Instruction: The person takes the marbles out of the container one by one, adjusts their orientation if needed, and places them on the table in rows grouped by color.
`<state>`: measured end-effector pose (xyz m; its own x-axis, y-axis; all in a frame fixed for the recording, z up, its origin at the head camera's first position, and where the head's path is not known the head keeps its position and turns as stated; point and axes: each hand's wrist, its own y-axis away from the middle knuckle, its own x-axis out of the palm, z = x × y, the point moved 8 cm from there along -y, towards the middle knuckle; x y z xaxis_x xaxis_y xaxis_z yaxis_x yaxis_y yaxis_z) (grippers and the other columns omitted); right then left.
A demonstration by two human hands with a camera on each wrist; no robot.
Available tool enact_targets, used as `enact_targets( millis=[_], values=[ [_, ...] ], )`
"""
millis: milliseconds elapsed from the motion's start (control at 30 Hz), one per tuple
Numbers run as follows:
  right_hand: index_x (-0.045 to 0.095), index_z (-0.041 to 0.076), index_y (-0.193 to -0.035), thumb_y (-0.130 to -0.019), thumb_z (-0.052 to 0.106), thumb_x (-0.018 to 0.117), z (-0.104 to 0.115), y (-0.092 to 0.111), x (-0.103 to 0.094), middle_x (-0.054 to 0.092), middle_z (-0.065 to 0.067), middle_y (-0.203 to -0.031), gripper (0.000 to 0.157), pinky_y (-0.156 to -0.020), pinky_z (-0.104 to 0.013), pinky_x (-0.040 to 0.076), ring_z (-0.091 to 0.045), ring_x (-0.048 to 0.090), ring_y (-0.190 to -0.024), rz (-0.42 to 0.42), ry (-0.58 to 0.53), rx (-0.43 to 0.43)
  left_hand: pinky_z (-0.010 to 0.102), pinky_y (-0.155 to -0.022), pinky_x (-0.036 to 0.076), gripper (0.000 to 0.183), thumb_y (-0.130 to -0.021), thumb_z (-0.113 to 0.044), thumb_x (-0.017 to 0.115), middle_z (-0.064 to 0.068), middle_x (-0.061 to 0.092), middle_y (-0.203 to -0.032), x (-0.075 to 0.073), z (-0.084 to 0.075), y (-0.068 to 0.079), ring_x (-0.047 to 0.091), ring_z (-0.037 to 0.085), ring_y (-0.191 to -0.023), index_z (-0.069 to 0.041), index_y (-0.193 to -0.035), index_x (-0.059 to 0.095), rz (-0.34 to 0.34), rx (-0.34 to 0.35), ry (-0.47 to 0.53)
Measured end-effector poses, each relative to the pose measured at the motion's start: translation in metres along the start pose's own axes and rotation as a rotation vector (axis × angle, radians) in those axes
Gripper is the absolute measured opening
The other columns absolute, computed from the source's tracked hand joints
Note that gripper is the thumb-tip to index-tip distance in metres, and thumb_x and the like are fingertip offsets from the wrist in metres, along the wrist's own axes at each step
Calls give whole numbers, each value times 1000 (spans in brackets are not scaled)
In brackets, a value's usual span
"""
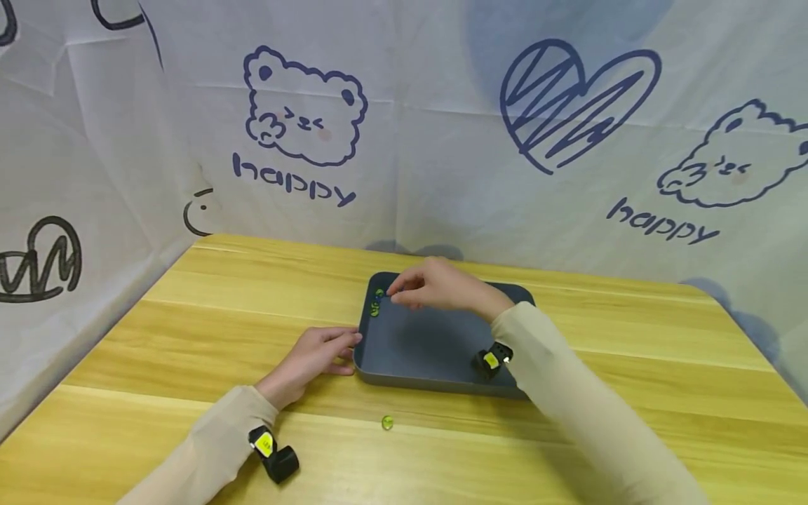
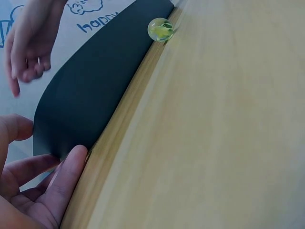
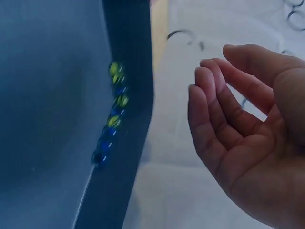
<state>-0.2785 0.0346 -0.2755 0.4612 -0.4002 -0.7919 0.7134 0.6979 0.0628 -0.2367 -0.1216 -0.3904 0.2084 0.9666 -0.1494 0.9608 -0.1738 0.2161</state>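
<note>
A dark grey rectangular tray lies on the wooden table. My left hand touches its left side near the front corner; in the left wrist view, the fingertips and thumb rest against the tray wall. Above the tray's far left part hovers my right hand, fingers loosely bent. Nothing shows between its thumb and fingers in the right wrist view. Yellow-green and blue glass marbles form a row along the tray's inner wall. One clear marble with yellow-green inside sits on the table before the tray.
The wooden table extends around the tray. White cloth with drawn bears, hearts and "happy" lettering hangs behind and to the left. A small black camera is strapped to the left wrist, another camera to the right.
</note>
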Motion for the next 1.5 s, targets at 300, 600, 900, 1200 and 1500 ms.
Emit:
enact_targets(
  millis=[300,600,900,1200,1500],
  values=[
    [74,3,-109,-90,16,70,-28,-39,9,73,-6,-94,23,-65,-24,53,-30,66,-84,64,36,58,31,-73,60,41,-97,-18,56,18,64,-115,-1,3,-2,64,17,-88,8,-129,57,-10,-2,15],
    [78,6,-99,-89,15,71,-40,-58,15,72,-6,-82,15,-59,-23,50,-16,62,-67,69,99,129,31,-71,60,42,-97,-18,56,21,61,-120,2,-1,-1,63,16,-86,10,-128,57,-1,14,18],
    [73,3,-74,-90,20,69,-42,-71,30,65,-2,-64,24,-55,-21,50,-13,61,-60,97,224,195,31,-71,60,41,-98,-18,55,21,61,-120,2,-2,-1,63,15,-86,10,-129,56,6,20,13],
    [72,0,-68,-88,20,72,-40,-74,40,61,-2,-56,28,-52,-26,56,-13,59,-51,90,191,306,31,-72,60,39,-99,-17,54,20,62,-119,0,-2,-1,64,16,-88,10,-128,57,1,25,13],
    [70,5,-71,-88,16,72,-36,-77,49,63,-2,-63,20,-51,-23,53,-13,59,-57,116,202,299,31,-72,60,39,-99,-16,54,20,62,-119,-1,-1,1,64,16,-87,9,-128,57,-8,23,20]
  ],
)
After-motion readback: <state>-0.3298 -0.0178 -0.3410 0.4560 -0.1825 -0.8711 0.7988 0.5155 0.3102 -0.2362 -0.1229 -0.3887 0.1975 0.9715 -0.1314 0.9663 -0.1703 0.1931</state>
